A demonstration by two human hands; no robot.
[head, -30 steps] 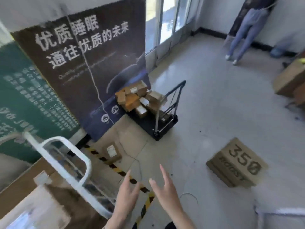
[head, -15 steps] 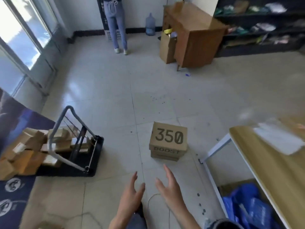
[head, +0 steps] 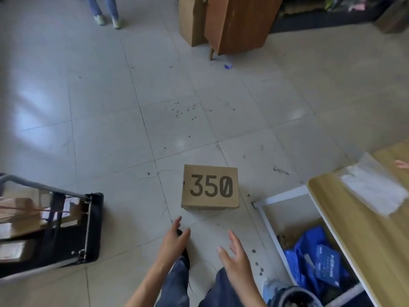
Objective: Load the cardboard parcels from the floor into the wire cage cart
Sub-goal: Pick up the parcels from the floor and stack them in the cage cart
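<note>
The head view looks down on a cardboard parcel (head: 210,188) marked 350, sitting on the tiled floor (head: 110,129) straight ahead. The left hand (head: 173,240) and right hand (head: 235,251) hover near it without touching, fingers straight and empty. At the left edge stands the cart (head: 93,229), blurred, seemingly holding brown parcels (head: 22,209).

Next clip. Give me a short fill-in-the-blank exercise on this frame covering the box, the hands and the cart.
1. The cardboard box is printed with the number ____.
2. The left hand and the right hand hover open near it, holding ____.
3. The cart with parcels stands to the ____ of the box.
4. The bags under the table are coloured ____.

Missing words: 350; nothing; left; blue.
</note>
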